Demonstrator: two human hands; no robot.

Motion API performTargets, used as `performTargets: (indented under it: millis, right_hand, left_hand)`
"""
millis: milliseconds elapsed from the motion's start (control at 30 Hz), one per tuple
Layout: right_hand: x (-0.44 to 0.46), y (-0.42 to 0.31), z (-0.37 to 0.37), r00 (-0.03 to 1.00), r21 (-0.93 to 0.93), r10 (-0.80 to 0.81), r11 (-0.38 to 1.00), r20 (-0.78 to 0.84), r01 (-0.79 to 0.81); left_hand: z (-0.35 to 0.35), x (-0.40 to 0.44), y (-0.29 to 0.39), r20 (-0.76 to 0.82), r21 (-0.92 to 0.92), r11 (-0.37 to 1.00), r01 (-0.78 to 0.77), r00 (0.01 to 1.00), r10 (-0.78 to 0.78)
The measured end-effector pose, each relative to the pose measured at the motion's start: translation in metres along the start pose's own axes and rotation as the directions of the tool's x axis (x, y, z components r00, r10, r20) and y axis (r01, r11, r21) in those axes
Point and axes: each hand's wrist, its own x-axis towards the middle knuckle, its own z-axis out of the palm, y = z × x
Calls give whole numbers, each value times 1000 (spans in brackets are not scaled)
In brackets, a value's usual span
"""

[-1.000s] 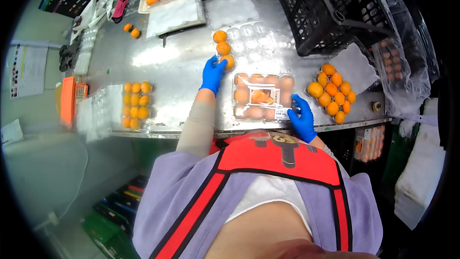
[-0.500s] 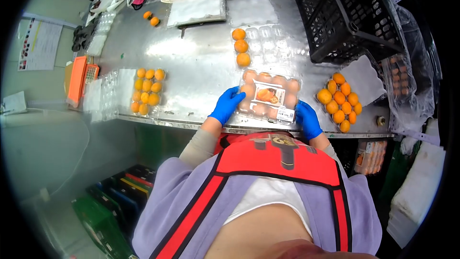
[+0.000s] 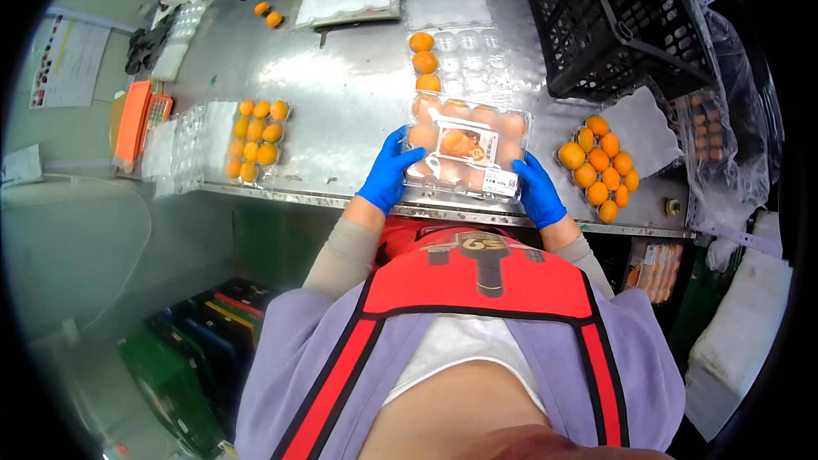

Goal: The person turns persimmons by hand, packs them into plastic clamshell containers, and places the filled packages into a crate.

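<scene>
A clear plastic clamshell pack (image 3: 426, 172) of round orange fruit, with a printed picture label on its lid, sits between my hands near the table's front edge. My left hand (image 3: 388, 172), in a blue glove, grips its left side with the thumb over the lid. At the right side, my right hand (image 3: 539, 192), also blue-gloved, holds the edge, thumb on top. Just beyond the pack lies an open clear tray (image 3: 469, 60) with an orange fruit (image 3: 424, 62) column on its left. The pack's underside is hidden.
Filled fruit trays stand at the left (image 3: 257, 140) and right (image 3: 599, 169). A black plastic crate (image 3: 609, 34) occupies the back right. White padded sheets (image 3: 349, 4) and an orange-edged device (image 3: 132, 123) are also on the metal table (image 3: 332, 132).
The whole view has shifted slightly. The pack has moved a little left and nearer the open tray, held in both hands throughout. My right hand's thumb now shows more over the edge.
</scene>
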Motion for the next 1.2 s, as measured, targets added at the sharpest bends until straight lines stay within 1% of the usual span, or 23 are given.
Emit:
performTargets:
  millis: [33, 100, 167, 233, 300, 367, 400, 433, 500, 533, 567, 633, 700, 767, 800, 900, 933, 967, 1033, 1067, 1100, 1133, 1200]
  right_hand:
    - [-4, -6, 3, 1000, -4, 4, 1000, 9, -4]
    - [-9, -25, 13, 982, 124, -61, 991, 181, 39]
    - [-7, -37, 18, 950, 271, -116, 962, 290, 35]
    - [-11, -42, 27, 902, 457, -219, 889, 373, 27]
    - [-15, -42, 49, 893, 518, -250, 855, 374, 22]
    - [-18, -37, 64, 913, 547, -300, 830, 275, 108]
    - [-20, -29, 69, 943, 582, -256, 808, 212, 88]
    - [-23, -20, 70, 942, 585, -249, 808, 225, 73]
    - [-21, -10, 74, 945, 467, -178, 884, 276, 30]
    - [-27, -16, 84, 967, 517, -145, 856, 211, 15]
    - [-25, -12, 77, 970, 573, -103, 819, 221, -44]
    - [-32, -12, 76, 976, 596, -89, 802, 199, -49]
    - [-38, -5, 66, 982, 598, -86, 801, 165, -30]
    - [-45, 3, 53, 990, 583, -115, 811, 78, 49]
    - [-48, 7, 47, 992, 597, -122, 797, 10, 92]
    - [-80, 9, 34, 981, 572, -146, 797, -132, 195]
    - [-91, 14, 24, 966, 548, -161, 799, -202, 248]
    - [-102, 20, 10, 966, 605, -212, 754, -145, 256]
    - [-143, 24, -7, 963, 634, -202, 725, -179, 270]
    - [-162, 29, -20, 927, 572, -227, 735, -300, 365]
    - [-176, 34, -33, 871, 496, -251, 741, -422, 453]
    - [-195, 38, -42, 782, 388, -290, 741, -552, 549]
    - [-232, 46, -84, 627, 216, -420, 691, -656, 689]
  left_hand:
    - [2, -6, 1, -8, -5, 1000, -5, 1000, 5]
    - [2, -17, 5, 42, -93, 996, -2, 999, 6]
    - [4, -23, 1, 43, -131, 991, -40, 998, 46]
    - [17, -32, 5, 147, -383, 924, 8, 988, 52]
    - [31, -39, 10, 194, -438, 898, -28, 973, 125]
    - [48, -46, 23, 271, -398, 911, -111, 934, 232]
    - [51, -48, 23, 247, -407, 903, -135, 936, 251]
    - [52, -50, 17, 233, -404, 903, -147, 938, 257]
    - [52, -48, 6, 177, -309, 931, -194, 950, 257]
    - [60, -58, 7, 116, -235, 942, -240, 955, 272]
    - [60, -59, -2, 96, -133, 938, -320, 938, 333]
    - [65, -72, 0, 115, 13, 944, -330, 938, 326]
    - [64, -80, -5, 183, 60, 932, -359, 921, 343]
    - [59, -89, -7, 285, 6, 962, -272, 923, 259]
    - [55, -94, -10, 309, 66, 972, -227, 931, 196]
    - [37, -110, -29, 348, 146, 970, -193, 928, 132]
    - [27, -113, -34, 358, 126, 980, -155, 928, 101]
    - [16, -118, -38, 375, 105, 988, -110, 925, 63]
    - [3, -127, -41, 257, 202, 975, -96, 966, 42]
    - [-20, -115, -63, 266, 162, 982, -102, 962, 57]
    - [-32, -115, -69, 231, 110, 993, -38, 973, 12]
    - [-37, -120, -69, 179, 161, 987, -20, 984, -10]
    - [-49, -122, -80, 51, 207, 976, 71, 995, -83]
